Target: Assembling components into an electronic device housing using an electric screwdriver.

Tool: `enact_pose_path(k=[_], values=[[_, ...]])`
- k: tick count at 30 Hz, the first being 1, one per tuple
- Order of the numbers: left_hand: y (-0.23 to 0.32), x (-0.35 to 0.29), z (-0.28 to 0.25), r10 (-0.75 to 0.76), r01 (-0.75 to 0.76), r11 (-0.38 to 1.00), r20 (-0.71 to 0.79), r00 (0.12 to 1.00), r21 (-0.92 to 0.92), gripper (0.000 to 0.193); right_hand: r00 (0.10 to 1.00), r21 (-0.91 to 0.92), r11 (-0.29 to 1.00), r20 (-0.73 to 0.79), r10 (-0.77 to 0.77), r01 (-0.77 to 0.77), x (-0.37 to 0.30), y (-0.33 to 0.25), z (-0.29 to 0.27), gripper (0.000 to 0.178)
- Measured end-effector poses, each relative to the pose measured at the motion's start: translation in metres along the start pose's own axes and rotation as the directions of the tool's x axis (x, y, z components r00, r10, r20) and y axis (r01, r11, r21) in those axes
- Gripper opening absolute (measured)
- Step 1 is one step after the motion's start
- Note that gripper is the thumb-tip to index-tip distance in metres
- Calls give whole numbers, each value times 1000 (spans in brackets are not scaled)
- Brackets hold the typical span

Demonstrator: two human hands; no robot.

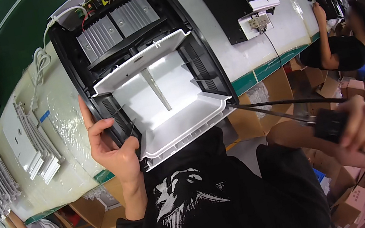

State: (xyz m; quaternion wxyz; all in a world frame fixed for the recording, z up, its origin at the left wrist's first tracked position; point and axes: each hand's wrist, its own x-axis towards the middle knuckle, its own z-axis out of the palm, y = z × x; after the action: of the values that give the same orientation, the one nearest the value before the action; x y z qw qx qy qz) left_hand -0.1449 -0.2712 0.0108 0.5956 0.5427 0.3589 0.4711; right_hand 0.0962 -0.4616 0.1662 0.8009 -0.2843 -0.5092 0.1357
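Note:
An open appliance housing point(213, 65), black on the outside, leans toward me over the bench edge. Its white inner compartment point(142, 106) has a slotted back wall and a white lip along the front. My left hand point(119, 153) grips the lower left side of the housing, index finger stretched up along it and thumb near the front corner. In my right hand point(363, 125) is a black power screwdriver point(331, 125). Its long thin shaft point(274, 112) reaches to the right front corner of the white lip; whether the tip touches a screw is too small to tell.
Metal heat sinks point(117, 26) and wiring sit in the housing's far end. A white cable point(41, 60) and stacked white panels point(32, 139) lie left. Another black-and-white unit point(236, 3) stands right. Co-workers point(340, 44) are at both sides; cardboard boxes point(280, 90) stand below the bench.

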Motion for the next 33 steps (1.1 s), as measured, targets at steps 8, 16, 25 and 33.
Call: enact_pose_path(k=[8, 16, 25, 33], values=[[-3, 2, 7, -10, 8, 999, 49, 999, 46, 44, 898, -577, 800, -249, -363, 163, 17, -31, -111, 102], [1, 0, 6, -29, 27, 993, 16, 999, 114, 43, 930, -588, 809, -280, -237, 29, 20, 30, -147, 102], [-2, -4, 15, -21, 23, 992, -19, 1000, 123, 43, 901, -689, 707, -395, -181, -160, 57, 57, -145, 91], [-4, -10, 12, -19, 21, 996, -24, 1000, 89, 43, 907, -791, 590, -354, -228, -160, 105, 114, -80, 40]])
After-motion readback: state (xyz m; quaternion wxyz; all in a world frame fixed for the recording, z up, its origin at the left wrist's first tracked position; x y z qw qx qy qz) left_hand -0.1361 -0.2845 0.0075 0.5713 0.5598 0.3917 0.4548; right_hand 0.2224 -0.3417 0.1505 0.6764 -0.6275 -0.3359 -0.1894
